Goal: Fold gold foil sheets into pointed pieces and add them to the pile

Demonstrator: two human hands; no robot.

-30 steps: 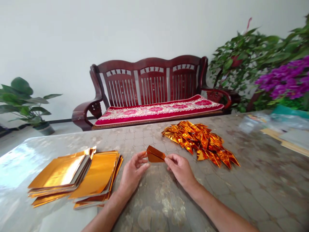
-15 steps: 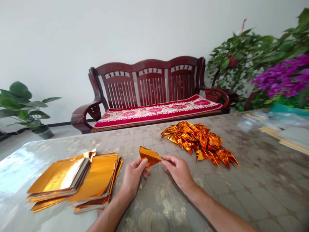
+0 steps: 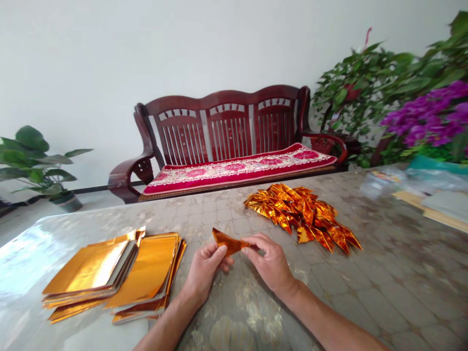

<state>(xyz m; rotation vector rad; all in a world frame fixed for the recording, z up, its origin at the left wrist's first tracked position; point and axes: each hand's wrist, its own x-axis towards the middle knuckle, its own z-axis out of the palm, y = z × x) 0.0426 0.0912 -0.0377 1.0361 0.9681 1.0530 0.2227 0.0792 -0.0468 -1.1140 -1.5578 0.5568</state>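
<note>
Between my hands is a piece of folded gold foil paper (image 3: 231, 243), with a pointed corner sticking up at its left end. My left hand (image 3: 206, 263) pinches its left part between thumb and fingers. At its right end, the thumb and forefinger of my right hand (image 3: 268, 258) close on the paper. Left of my hands lie two stacks of flat gold foil sheets (image 3: 149, 268), the left one (image 3: 86, 268) slightly overlapped with the other. Beyond my right hand is a heap of folded, pointed gold foil pieces (image 3: 300, 212).
A patterned cover lies over the table (image 3: 329, 302). At its right end are plastic bags (image 3: 383, 180) and flat boards (image 3: 446, 207). Behind stands a dark wooden bench (image 3: 230, 122) with a red floral cushion (image 3: 237, 168). Potted plants (image 3: 32, 156) and purple flowers (image 3: 431, 117) flank it.
The folded foil paper has tilted and looks narrower, its faces pressed closer together. My right hand has moved slightly left, gripping further onto the paper's right end.
</note>
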